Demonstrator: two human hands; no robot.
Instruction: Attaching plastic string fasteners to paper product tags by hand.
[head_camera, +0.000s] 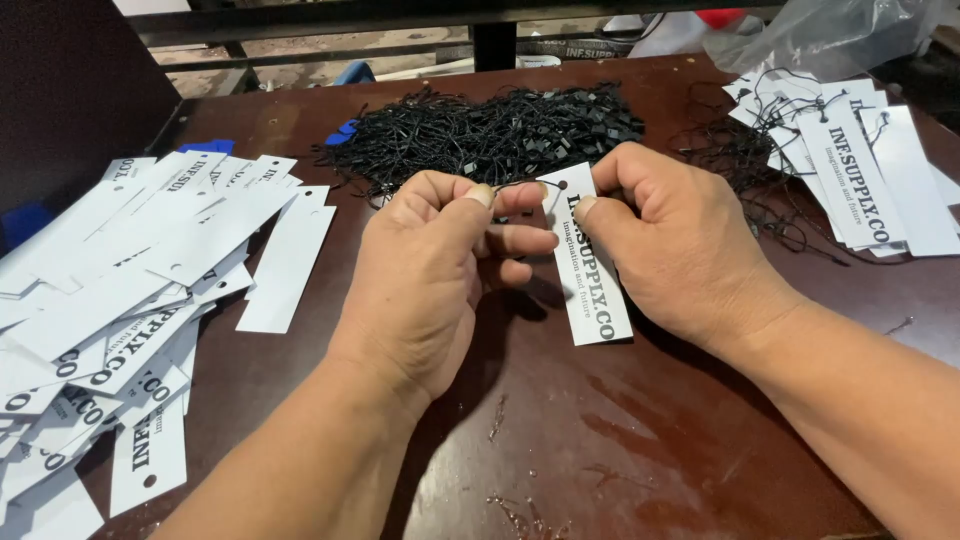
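Hands meet above the middle of the dark brown surface (620, 440), and between them is one white tag (588, 255). The right hand (680, 240) pinches the top of the tag, fingers closed on its edge near the small hole, so the tag stays steady and hangs down with its lower end near the surface. The left hand (440, 270) is curled, thumb and forefinger pressed together on a thin black string (520, 186) just beside the hole; I judge it is held so close because the string must be guided at the hole. The tag is a long narrow card, white, with dark print along its length. Loose tags (130, 270) lie heaped at the left, within easy reach, and tags that already carry strings (850, 160) are stacked at the right. The pile of black strings (490, 130) lies just behind the hands
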